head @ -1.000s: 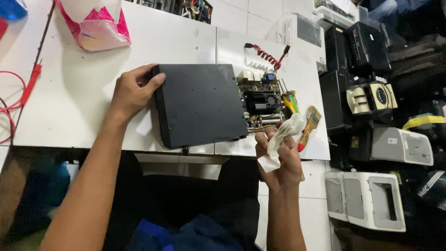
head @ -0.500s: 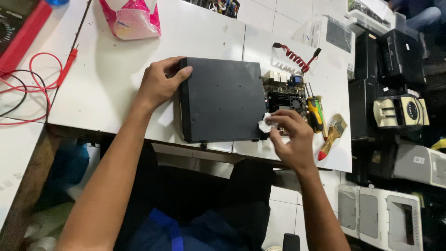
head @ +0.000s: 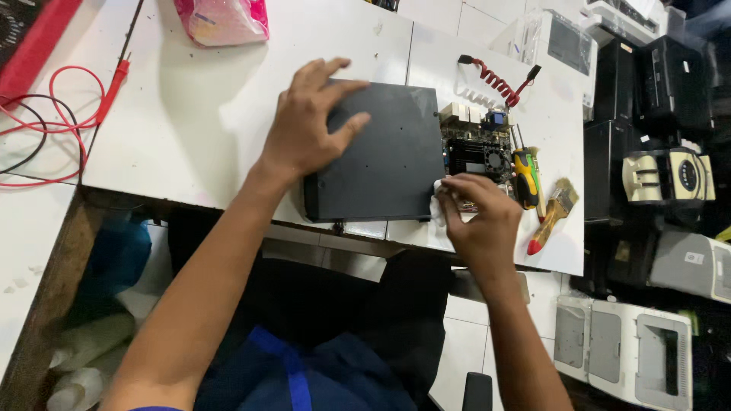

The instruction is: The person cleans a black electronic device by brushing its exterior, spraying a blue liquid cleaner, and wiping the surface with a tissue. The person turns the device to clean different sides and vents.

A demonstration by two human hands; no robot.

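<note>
A flat black metal case (head: 388, 164) lies on the white table (head: 190, 144), with a circuit board (head: 480, 148) showing at its right end. My left hand (head: 308, 125) rests flat on the case's left part, fingers spread. A crumpled white cloth (head: 440, 204) is pinched in my right hand (head: 480, 221), pressed against the board's near corner at the case's right edge.
Right of the board lie a yellow-and-black screwdriver (head: 527, 176), a paintbrush (head: 554, 213) and a red coiled lead (head: 499, 80). Red and black probe wires (head: 53, 129) trail at left. A pink bag (head: 221, 19) sits at the back. Printers and black machines (head: 655, 251) crowd the floor at right.
My right hand came up from below the table edge with the cloth and now presses it on the board. My left hand slid from the case's left edge onto its top.
</note>
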